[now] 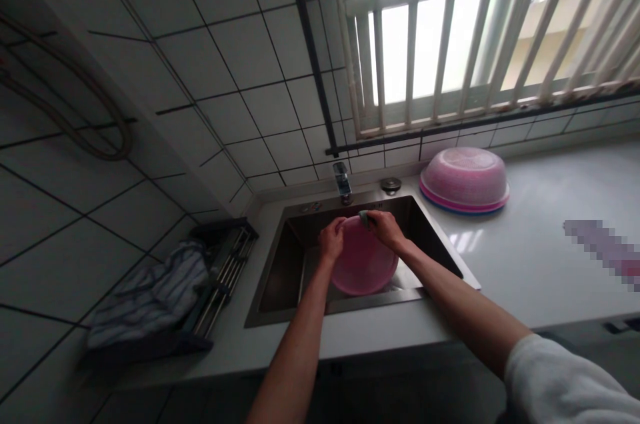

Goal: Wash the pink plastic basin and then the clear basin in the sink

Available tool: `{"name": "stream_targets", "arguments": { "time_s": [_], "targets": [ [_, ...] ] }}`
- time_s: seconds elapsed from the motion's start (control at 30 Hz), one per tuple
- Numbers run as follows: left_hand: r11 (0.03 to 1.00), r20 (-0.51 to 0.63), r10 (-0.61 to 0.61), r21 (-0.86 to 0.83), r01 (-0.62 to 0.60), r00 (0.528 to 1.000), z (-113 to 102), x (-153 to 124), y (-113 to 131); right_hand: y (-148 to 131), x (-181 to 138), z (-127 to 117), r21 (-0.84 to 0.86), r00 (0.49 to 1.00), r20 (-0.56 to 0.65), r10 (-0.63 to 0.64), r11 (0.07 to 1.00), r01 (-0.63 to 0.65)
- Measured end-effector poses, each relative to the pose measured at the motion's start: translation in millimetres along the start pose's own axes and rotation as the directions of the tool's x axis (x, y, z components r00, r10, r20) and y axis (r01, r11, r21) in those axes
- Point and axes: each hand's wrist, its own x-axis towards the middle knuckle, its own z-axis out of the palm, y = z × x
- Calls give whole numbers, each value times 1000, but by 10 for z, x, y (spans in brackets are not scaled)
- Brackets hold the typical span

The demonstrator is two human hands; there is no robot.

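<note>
A pink plastic basin (pixel 364 264) is tilted up inside the steel sink (pixel 280 277), its open side facing me. My left hand (pixel 332 240) grips the basin's upper left rim, fingers closed round the edge. On the upper right rim, my right hand (pixel 385 228) presses a small greenish-grey scrubbing pad (pixel 364 217) against the basin. Only a corner of the pad shows past the fingers. Just behind the basin stands the chrome faucet (pixel 343 181); I cannot tell whether water runs from it.
Upturned pink and blue basins (pixel 465 179) are stacked on the white counter (pixel 530 211) at right. A round metal drain strainer (pixel 391 184) lies behind the sink. To the left, a striped cloth (pixel 155 291) covers part of a dark dish rack (pixel 225 284). A blurred-out patch is at far right.
</note>
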Motion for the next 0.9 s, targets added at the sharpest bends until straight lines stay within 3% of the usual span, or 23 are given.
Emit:
{"name": "stream_targets", "arguments": {
  "time_s": [0.1, 0.2, 0.4, 0.47, 0.67, 0.9],
  "targets": [
    [998, -102, -57, -46, 53, 993, -24, 34, -28, 142, 26, -38, 12, 991, -81, 106, 994, -106],
    [995, -105, -42, -99, 32, 994, -18, 53, -46, 187, 6, -40, -2, 985, -106, 135, 991, -136],
    [994, 38, 81, -83, -77, 996, 44, 18, -28, 0, -43, 24, -18, 1000, -4, -28, 999, 28],
    [996, 6, 65, -57, -65, 998, 38, 17, -36, 9, -22, 19, 2, 999, -3, -35, 999, 35],
    [997, -167, -45, -75, 33, 985, -24, 62, -95, 226, 31, -28, 8, 986, -104, 128, 992, -128],
    [995, 107, 88, -60, -82, 990, 50, 12, -11, 18, -33, 43, 8, 996, 65, -67, 998, 67]
  ]
}}
